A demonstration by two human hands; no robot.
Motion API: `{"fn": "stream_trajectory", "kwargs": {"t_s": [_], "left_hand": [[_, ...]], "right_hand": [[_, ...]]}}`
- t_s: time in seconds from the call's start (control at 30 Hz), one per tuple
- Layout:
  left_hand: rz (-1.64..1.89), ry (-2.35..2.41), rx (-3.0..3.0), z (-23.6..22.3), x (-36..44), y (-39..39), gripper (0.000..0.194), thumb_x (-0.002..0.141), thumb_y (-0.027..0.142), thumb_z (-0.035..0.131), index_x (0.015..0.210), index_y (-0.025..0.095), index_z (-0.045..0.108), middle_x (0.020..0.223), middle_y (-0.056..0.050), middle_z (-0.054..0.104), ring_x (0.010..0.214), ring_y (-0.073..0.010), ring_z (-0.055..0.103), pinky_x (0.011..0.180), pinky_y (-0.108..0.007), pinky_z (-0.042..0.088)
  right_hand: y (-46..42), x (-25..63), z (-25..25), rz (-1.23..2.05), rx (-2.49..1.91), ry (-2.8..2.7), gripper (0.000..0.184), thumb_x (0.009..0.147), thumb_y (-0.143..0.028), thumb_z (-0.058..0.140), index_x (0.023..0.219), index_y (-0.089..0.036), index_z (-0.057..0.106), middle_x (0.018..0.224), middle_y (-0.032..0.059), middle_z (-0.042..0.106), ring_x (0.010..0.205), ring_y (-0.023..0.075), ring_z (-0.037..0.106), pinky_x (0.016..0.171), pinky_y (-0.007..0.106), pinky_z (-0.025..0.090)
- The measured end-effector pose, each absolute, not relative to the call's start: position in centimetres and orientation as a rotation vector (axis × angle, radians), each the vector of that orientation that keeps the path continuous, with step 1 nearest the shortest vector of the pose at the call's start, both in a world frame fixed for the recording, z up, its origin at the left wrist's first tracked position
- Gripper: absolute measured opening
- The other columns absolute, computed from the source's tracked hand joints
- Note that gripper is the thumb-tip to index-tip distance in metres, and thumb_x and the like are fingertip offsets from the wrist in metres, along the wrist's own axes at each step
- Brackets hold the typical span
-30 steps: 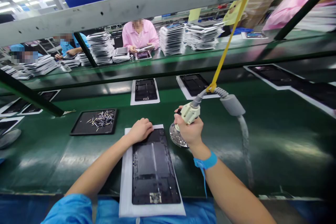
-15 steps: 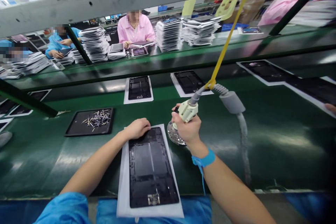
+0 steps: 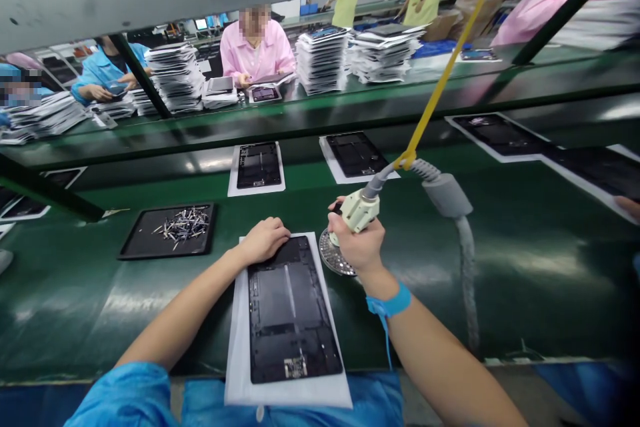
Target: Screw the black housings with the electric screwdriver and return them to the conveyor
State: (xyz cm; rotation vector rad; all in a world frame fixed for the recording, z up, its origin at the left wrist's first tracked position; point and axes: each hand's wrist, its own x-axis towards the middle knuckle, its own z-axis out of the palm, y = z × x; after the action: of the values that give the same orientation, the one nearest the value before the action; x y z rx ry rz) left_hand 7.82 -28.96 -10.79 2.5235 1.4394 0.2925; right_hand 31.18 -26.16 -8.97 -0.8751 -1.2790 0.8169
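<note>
In front of me an opened black tablet [image 3: 295, 307], its inner parts and a small circuit board showing, lies on a white sheet [image 3: 237, 360]. My left hand [image 3: 264, 240] rests on the tablet's upper left corner, fingers curled together over its top edge; their tips are partly hidden. Right of the tablet, my right hand [image 3: 361, 247] is wrapped around a cream corded electric screwdriver [image 3: 361, 210]. A yellow strap [image 3: 450, 67] suspends it from above. Its tip is hidden, over a round metal plate [image 3: 330, 255] with many small holes.
A black tray [image 3: 143, 230] of small metal and dark pieces sits at left. Beyond are more opened tablets on sheets [image 3: 259, 165]. The screwdriver's thick grey cable [image 3: 467, 280] hangs on the right. Co-workers sit past the green bench [image 3: 525, 233], beside tall stacks [image 3: 321, 60].
The view has shifted slightly, so the tablet and sheet sit a little higher in the picture. Both hands keep nearly the same pose and place.
</note>
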Motion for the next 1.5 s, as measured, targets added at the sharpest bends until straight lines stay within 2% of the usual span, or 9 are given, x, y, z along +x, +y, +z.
{"fn": "stream_trajectory", "kwargs": {"t_s": [0.2,0.43,0.77,0.93,1.03,1.13,1.3,1.37,1.5], "left_hand": [[0.327,1.360,2.513,-10.7,8.1,-28.6,0.027,0.105,0.027,0.045,0.103,0.021,0.072,0.101,-0.007,0.063,0.093,-0.0200,0.058,0.087,-0.033,0.049],[0.297,1.599,2.389,-10.8,9.2,-29.7,0.020,0.104,0.027,0.048,0.113,0.020,0.064,0.103,-0.007,0.064,0.094,-0.0210,0.062,0.086,-0.034,0.053],[0.313,1.632,2.341,-10.9,9.1,-29.4,0.023,0.104,0.027,0.048,0.094,0.019,0.067,0.092,-0.005,0.065,0.090,-0.0204,0.063,0.084,-0.032,0.052],[0.268,1.678,2.374,-11.1,9.6,-28.8,0.024,0.104,0.027,0.048,0.097,0.019,0.070,0.096,-0.007,0.066,0.093,-0.0218,0.064,0.087,-0.034,0.052],[0.281,1.740,2.370,-10.7,9.2,-29.2,0.020,0.101,0.031,0.056,0.111,0.019,0.069,0.103,-0.009,0.068,0.099,-0.0243,0.064,0.091,-0.038,0.052],[0.362,1.832,2.343,-9.2,6.4,-30.6,0.028,0.097,0.034,0.062,0.121,0.019,0.067,0.111,-0.010,0.069,0.105,-0.0260,0.063,0.095,-0.040,0.052],[0.461,2.215,2.079,-4.8,-4.6,-33.7,0.027,0.099,0.036,0.053,0.106,0.020,0.073,0.109,-0.008,0.073,0.104,-0.0232,0.067,0.098,-0.033,0.051],[0.372,2.494,1.841,-3.4,-9.8,-34.7,0.028,0.097,0.035,0.051,0.104,0.019,0.074,0.110,-0.009,0.075,0.103,-0.0247,0.068,0.095,-0.032,0.051],[0.004,2.706,1.425,-2.7,-16.9,-36.1,0.025,0.089,0.030,0.054,0.092,0.017,0.075,0.094,-0.009,0.078,0.091,-0.0261,0.070,0.083,-0.029,0.051]], "right_hand": [[-26.3,31.2,-8.9,0.815,-0.881,-1.282,0.027,0.082,-0.034,0.076,0.103,-0.020,0.068,0.092,0.0058,0.074,0.075,0.0200,0.072,0.069,0.036,0.062],[-26.2,31.2,-9.1,0.799,-0.885,-1.292,0.024,0.082,-0.035,0.075,0.100,-0.020,0.068,0.092,0.0060,0.074,0.075,0.0201,0.072,0.068,0.035,0.062],[-26.1,31.2,-9.1,0.795,-0.891,-1.279,0.028,0.082,-0.036,0.076,0.104,-0.020,0.069,0.092,0.0066,0.074,0.076,0.0204,0.073,0.069,0.036,0.062],[-26.2,31.3,-9.1,0.779,-0.881,-1.293,0.027,0.081,-0.036,0.076,0.102,-0.020,0.070,0.089,0.0060,0.074,0.072,0.0204,0.072,0.068,0.036,0.062],[-26.2,31.3,-9.0,0.780,-0.880,-1.287,0.026,0.080,-0.034,0.077,0.100,-0.020,0.070,0.084,0.0047,0.074,0.068,0.0200,0.072,0.067,0.036,0.062],[-26.3,31.3,-8.8,0.785,-0.890,-1.265,0.026,0.078,-0.033,0.077,0.099,-0.020,0.071,0.081,0.0039,0.073,0.063,0.0195,0.070,0.066,0.037,0.061],[-26.3,31.2,-8.8,0.789,-0.912,-1.257,0.025,0.076,-0.032,0.079,0.097,-0.019,0.071,0.083,0.0041,0.073,0.061,0.0186,0.068,0.067,0.038,0.060],[-26.3,31.2,-8.9,0.796,-0.905,-1.264,0.025,0.076,-0.031,0.079,0.096,-0.019,0.071,0.084,0.0042,0.073,0.060,0.0177,0.067,0.065,0.037,0.059],[-26.4,31.2,-8.9,0.813,-0.911,-1.267,0.023,0.077,-0.029,0.078,0.097,-0.019,0.070,0.082,0.0028,0.072,0.055,0.0151,0.063,0.061,0.034,0.056]]}}
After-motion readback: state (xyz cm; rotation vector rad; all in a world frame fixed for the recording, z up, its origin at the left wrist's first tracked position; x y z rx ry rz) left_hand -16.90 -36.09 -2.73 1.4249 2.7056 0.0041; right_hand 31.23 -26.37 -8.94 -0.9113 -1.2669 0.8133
